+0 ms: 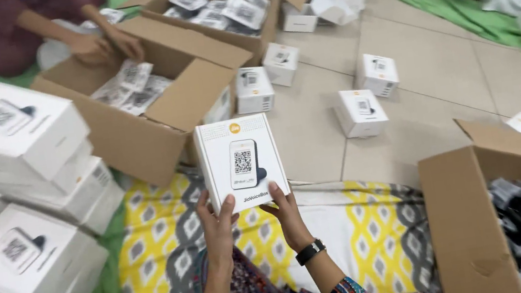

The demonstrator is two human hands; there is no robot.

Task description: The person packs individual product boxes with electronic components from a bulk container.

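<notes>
Tiled floor (445,79), partly covered by a patterned cloth (152,254), with open cartons and scattered white boxes around. The box (241,162) is held upright ahead of the person, long axis vertical, printed face toward the camera. Left hand (217,226) grasps its lower left corner; right hand (285,214) grasps its lower right edge. Both hands are equally near. Carton (489,229) stands to the right.

Single head-worn view, steeply downward and forward, close over the lap
</notes>
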